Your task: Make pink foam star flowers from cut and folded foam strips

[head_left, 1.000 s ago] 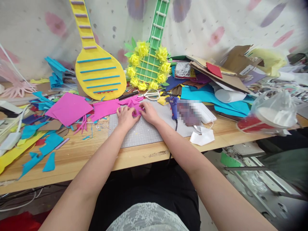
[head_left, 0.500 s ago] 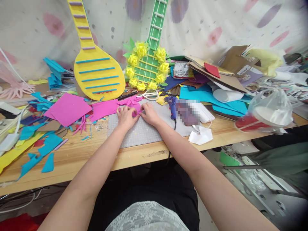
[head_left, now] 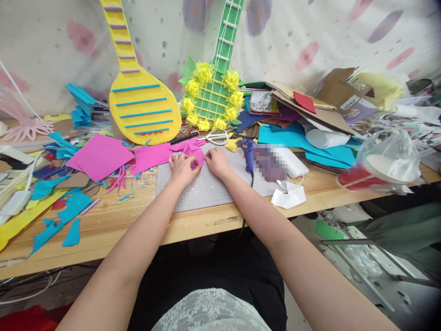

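Two bare hands at work on a gray gridded cutting mat (head_left: pixel 191 195), which lies on a wooden table (head_left: pixel 127 230). The folded magenta piece (head_left: pixel 197 155) is at the far side of the mat, between the hands. The left hand (head_left: pixel 183 169) has its fingers bent over the left side of the piece; the right hand (head_left: pixel 216 162) has its fingertips bunched at the right edge (whether either pair of fingers pinches it cannot be told at this scale). Left of the mat's far edge lies a magenta strip (head_left: pixel 151 157), and farther left, magenta sheets (head_left: pixel 101 156). Scissors (head_left: pixel 217 136) lie just beyond the right hand; a blue glue gun (head_left: pixel 248 154) lies to its right. At the far side stand a yellow guitar shape (head_left: pixel 148 103) and, right of it, a green one (head_left: pixel 214 95) ringed with yellow flowers (head_left: pixel 230 80).
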Tool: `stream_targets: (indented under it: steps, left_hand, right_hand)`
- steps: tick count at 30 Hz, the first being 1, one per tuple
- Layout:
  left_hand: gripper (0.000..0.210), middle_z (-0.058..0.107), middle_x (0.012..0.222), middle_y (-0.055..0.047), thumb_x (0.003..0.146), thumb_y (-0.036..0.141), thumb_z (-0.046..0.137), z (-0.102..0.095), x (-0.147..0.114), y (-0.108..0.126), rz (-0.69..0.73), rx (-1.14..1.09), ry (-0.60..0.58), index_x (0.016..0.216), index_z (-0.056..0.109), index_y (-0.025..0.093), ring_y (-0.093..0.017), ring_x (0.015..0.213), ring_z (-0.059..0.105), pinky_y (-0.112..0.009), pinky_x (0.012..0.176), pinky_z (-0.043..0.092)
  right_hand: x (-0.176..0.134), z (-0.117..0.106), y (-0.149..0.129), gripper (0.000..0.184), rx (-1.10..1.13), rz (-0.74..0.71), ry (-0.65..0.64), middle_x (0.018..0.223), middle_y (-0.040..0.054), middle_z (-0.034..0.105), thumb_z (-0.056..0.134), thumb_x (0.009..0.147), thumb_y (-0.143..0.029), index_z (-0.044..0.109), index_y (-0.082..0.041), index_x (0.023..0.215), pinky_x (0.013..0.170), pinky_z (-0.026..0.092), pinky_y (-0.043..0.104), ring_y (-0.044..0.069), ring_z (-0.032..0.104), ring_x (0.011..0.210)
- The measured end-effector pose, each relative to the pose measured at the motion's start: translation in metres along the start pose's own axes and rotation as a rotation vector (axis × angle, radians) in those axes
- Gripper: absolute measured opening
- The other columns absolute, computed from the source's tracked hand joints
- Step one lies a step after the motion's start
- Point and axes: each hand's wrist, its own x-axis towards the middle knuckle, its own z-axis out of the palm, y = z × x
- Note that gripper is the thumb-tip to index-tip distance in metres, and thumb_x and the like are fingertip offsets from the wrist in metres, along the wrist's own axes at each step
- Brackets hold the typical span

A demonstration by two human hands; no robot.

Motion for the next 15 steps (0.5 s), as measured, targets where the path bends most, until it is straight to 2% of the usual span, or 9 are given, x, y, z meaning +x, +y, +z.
stream_targets:
  steps: [5,11,15]
  left_hand:
    - [0.018,0.058,0.099,-0.006,0.075,0.042,0.063,0.001,0.000,-0.001,0.001,-0.002,0.005,0.084,0.066,0.028,-0.028,0.112,0.045,-0.051,0.109,0.014]
    - [0.018,0.058,0.101,-0.007,0.076,0.041,0.061,0.001,0.000,0.000,0.000,0.023,0.002,0.088,0.067,0.028,-0.029,0.113,0.045,-0.052,0.109,0.014]
    - [0.018,0.059,0.103,-0.007,0.078,0.040,0.058,0.001,-0.001,0.001,-0.009,0.031,-0.001,0.090,0.067,0.028,-0.029,0.114,0.044,-0.052,0.109,0.015]
  right_hand:
    - [-0.001,-0.004,-0.002,0.009,-0.020,0.030,-0.007,0.094,0.0104,0.056,0.052,0.082,-0.019,0.060,-0.017,0.082,0.087,0.040,0.038,0.023,0.048,0.097]
    - [-0.014,-0.012,0.000,0.017,0.006,-0.183,-0.098,0.093,0.0072,0.056,0.058,0.078,-0.024,0.058,-0.016,0.093,0.087,0.040,0.033,0.020,0.049,0.092]
    - [-0.018,-0.014,-0.002,0.018,-0.044,-0.208,-0.124,0.094,0.0083,0.056,0.057,0.079,-0.026,0.058,-0.016,0.094,0.088,0.039,0.033,0.020,0.049,0.094]
